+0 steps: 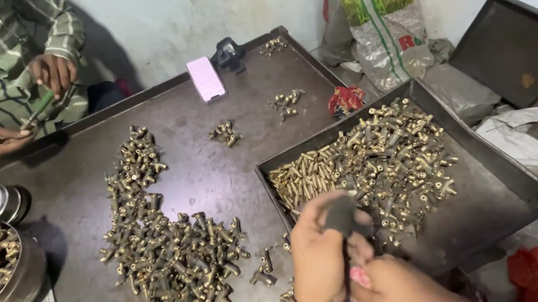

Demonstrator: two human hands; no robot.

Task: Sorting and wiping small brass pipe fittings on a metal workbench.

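Gripping a dark tool (342,217), the left hand (317,257) is closed around it just over the near edge of the tray (505,194) of brass fittings (376,150). Right hand (400,290) sits touching below it, curled; whether it holds anything cannot be told. A heap of fittings (167,242) lies on the table (213,168) to the left. A co-worker's hands (18,107) work at the far corner.

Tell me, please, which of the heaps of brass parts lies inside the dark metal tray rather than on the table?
It is the heap of brass parts just beyond the person's hands, held in the dark tray on the right. The other heaps lie loose on the table or in the round bowl.
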